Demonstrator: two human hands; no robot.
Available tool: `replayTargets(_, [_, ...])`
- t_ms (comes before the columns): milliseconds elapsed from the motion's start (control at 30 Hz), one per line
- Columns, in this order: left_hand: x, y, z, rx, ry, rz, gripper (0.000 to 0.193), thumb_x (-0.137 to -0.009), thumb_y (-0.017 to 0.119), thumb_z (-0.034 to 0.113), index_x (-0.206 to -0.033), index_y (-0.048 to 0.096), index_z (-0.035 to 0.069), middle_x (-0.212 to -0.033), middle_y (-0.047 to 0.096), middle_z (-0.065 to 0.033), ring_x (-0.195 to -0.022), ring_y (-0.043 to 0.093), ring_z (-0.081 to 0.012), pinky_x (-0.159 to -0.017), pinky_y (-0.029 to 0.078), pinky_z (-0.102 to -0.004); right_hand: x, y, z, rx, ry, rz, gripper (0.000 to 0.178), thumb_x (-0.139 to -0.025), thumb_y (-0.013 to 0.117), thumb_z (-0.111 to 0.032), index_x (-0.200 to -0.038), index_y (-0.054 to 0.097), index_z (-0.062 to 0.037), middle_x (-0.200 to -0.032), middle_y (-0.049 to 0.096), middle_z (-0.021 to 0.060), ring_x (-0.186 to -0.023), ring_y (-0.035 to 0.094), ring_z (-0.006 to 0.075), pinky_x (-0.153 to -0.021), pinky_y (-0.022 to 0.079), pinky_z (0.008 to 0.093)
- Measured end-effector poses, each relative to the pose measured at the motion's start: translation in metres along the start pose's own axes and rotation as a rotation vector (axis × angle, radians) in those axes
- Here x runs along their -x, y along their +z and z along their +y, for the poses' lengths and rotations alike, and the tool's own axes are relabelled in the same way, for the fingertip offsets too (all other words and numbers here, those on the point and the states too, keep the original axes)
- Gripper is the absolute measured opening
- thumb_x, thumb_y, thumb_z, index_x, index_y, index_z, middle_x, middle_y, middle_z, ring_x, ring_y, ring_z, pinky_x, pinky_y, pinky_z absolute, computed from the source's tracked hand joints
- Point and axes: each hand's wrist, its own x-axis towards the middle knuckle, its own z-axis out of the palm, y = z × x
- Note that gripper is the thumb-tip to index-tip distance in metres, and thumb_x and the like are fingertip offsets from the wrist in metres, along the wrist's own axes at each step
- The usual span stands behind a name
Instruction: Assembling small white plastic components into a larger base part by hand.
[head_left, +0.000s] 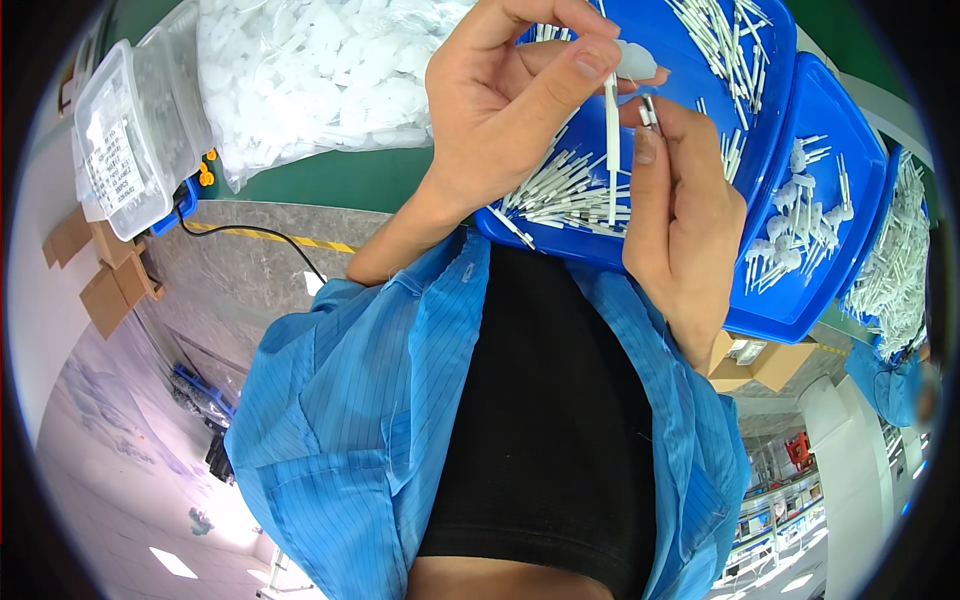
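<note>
My left hand (500,110) is raised over the near blue tray (655,28), thumb and fingers closed on a thin white stick (612,135) that hangs upright. A translucent white flap-like piece (636,62) shows beside the stick, next to the left fingertips. Close by on the right, my right hand (690,200) pinches a short, thin rod with white and dark metallic parts (650,113) between thumb and forefinger. Its far end points toward the translucent piece; whether they touch I cannot tell. Loose white sticks (570,190) lie in the tray beneath both hands.
A large clear bag of translucent white pieces (310,80) lies left on the green table, beside a clear plastic box (130,140). Right, a second blue tray (790,318) holds sticks with white pieces attached. Beyond are more sticks (895,260) and another person's blue sleeve (885,385).
</note>
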Motion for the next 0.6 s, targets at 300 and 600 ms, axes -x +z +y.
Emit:
replayTargets(300, [0.001, 0.003, 0.0, 0.021, 0.085, -0.022, 0.02, -0.098, 0.065, 0.004, -0.113, 0.055, -0.005, -0.109, 0.058, -0.0122, -0.093, 0.062, -0.0131, -0.084, 0.053, -0.0277, 0.001, -0.012, -0.011, -0.23, 0.279, -0.13, 0.022, -0.108, 0.046, -0.016, -0.113, 0.065, -0.0039, -0.068, 0.065, 0.0097, -0.051, 0.059, 0.015, -0.049, 0.042, 0.0297])
replayTargets(600, [0.001, 0.005, 0.001, 0.026, 0.112, -0.127, 0.022, -0.093, 0.066, -0.005, -0.112, 0.056, -0.007, -0.111, 0.058, -0.0146, -0.109, 0.066, -0.0229, -0.1, 0.053, -0.0373, -0.001, -0.016, -0.014, -0.318, 0.388, -0.175, 0.025, -0.109, 0.048, -0.019, -0.111, 0.066, -0.0025, -0.061, 0.056, 0.0027, -0.053, 0.049, 0.0042, -0.049, 0.037, 0.026])
